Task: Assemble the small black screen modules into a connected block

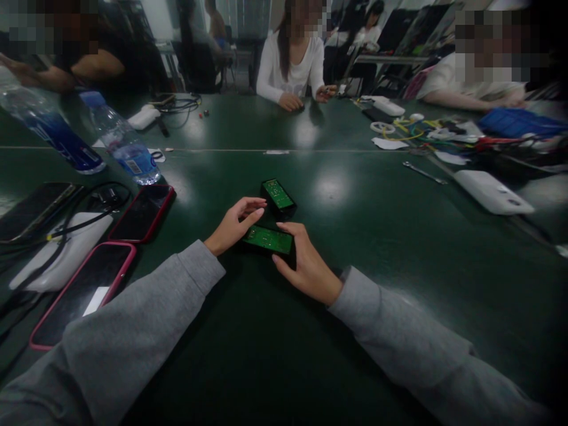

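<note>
A green circuit board in a black case [268, 239] lies on the table in front of me. My right hand [309, 265] grips its right end, thumb on the near side and fingers on the far side. My left hand [237, 225] is at the left end of the same case, fingers loosely stretched and thumb apart from them. Whether the left thumb touches the case I cannot tell. Just beyond my left fingertips sits a second green circuit board in a black case [278, 196], turned at an angle.
On the left are two phones in red [144, 214] and pink [84, 296] cases, a white power bank [62, 251], cables and two bottles [122, 142]. A wrench [425, 173], a white device [493, 192] and tangled wires lie right. Several people sit across the table [364, 248].
</note>
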`<action>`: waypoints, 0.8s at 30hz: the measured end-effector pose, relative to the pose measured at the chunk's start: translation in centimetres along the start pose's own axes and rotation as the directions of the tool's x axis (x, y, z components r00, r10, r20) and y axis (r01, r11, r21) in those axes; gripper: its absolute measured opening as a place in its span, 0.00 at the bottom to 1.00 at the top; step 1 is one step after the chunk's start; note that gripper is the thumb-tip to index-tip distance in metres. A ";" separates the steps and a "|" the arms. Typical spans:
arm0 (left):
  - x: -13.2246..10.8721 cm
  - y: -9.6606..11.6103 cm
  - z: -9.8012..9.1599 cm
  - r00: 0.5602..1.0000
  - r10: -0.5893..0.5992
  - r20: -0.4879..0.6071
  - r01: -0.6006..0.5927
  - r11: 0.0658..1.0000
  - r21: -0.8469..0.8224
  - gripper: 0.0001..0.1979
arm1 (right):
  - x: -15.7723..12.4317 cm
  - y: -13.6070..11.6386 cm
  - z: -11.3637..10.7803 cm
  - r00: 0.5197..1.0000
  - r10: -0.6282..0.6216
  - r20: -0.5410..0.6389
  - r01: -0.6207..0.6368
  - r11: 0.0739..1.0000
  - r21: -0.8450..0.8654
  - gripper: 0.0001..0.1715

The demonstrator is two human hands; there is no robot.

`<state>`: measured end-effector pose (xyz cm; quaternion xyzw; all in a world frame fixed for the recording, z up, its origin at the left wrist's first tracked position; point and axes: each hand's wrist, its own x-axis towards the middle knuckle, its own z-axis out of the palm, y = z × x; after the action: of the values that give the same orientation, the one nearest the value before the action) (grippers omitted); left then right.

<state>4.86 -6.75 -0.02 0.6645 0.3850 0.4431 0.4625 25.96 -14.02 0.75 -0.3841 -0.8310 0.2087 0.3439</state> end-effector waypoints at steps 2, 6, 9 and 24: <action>0.0 -0.1 0.0 1.000 0.003 0.001 -0.003 1.000 -0.006 0.18 | 0.0 0.0 0.0 1.000 0.000 0.007 0.000 1.000 -0.004 0.34; 0.0 -0.1 0.0 1.000 0.003 0.005 -0.003 1.000 0.007 0.18 | -0.2 0.2 0.1 1.000 0.000 0.017 0.000 1.000 -0.017 0.34; 0.0 -0.1 0.0 1.000 0.011 0.005 -0.011 1.000 0.015 0.18 | -0.2 0.4 0.2 1.000 0.002 0.028 -0.002 1.000 -0.016 0.34; 0.0 0.1 -0.1 1.000 0.004 0.015 -0.005 1.000 0.027 0.17 | 0.0 0.4 0.0 1.000 -0.015 0.027 0.015 1.000 0.014 0.30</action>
<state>4.82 -6.74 0.08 0.6749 0.3860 0.4340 0.4552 26.11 -13.75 0.50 -0.3726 -0.8370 0.2169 0.3369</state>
